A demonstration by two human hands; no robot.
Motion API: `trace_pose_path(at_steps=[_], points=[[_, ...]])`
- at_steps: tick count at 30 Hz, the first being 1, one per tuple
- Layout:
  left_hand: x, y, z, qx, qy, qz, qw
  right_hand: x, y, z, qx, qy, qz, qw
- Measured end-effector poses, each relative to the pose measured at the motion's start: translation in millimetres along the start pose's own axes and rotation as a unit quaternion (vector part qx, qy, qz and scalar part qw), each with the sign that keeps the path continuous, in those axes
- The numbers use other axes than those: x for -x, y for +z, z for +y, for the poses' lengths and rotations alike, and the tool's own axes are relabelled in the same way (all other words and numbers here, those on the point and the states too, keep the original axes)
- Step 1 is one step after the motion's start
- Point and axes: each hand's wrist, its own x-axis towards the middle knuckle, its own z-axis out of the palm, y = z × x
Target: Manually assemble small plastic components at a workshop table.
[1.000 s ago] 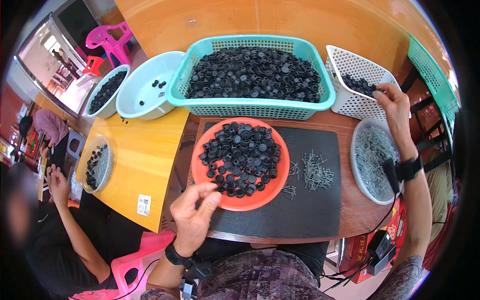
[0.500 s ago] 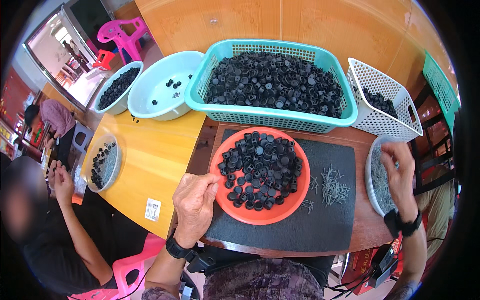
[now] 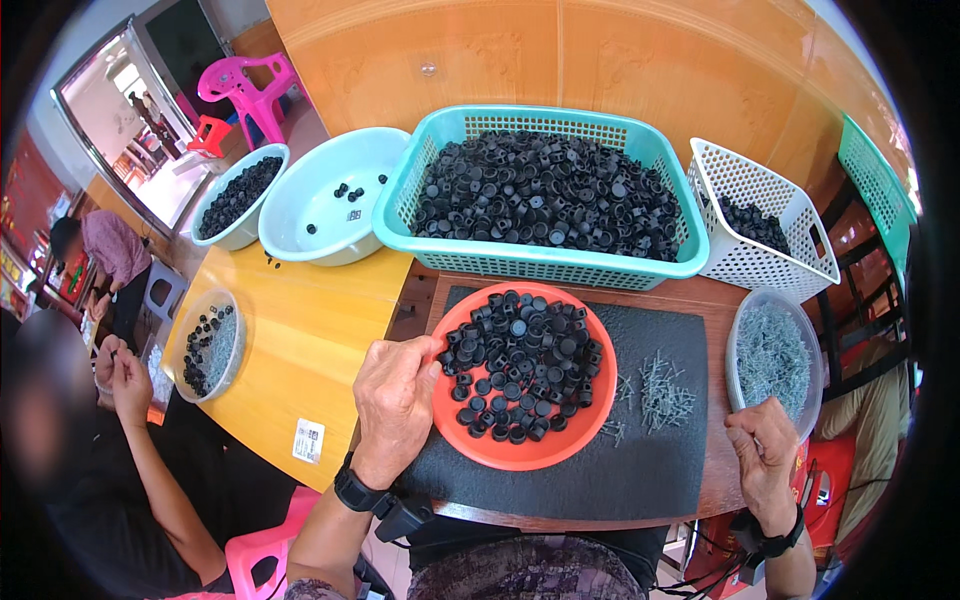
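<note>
The left hand [image 3: 397,400] rests curled at the rim of the orange dish [image 3: 500,455] — fingertips pinched on a black cap [image 3: 443,353] at the pile's edge. The right hand [image 3: 763,452] is loosely closed on the tabletop [image 3: 690,300] beside the clear tub of pins [image 3: 772,358]; whether it holds anything I cannot tell.

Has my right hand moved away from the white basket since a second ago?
Yes. The right hand has come down from the white basket to the table edge below the clear bowl of pins.

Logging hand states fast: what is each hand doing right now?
Left hand: fingers curled at the rim of the orange plate; any grip cannot be told.
Right hand: loosely closed beside the clear bowl; contents cannot be told.
</note>
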Motion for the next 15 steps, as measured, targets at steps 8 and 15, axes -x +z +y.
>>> trace_pose_path(at_steps=[8, 15], points=[[-4, 1, -6, 0.0, 0.03, -0.034, 0.999, 14, 4, -3, -0.013, 0.005, -0.009, 1.0], [-7, -6, -5, 0.027, -0.008, -0.045, 0.999, 18, 3, -6, -0.02, 0.04, -0.018, 0.999]])
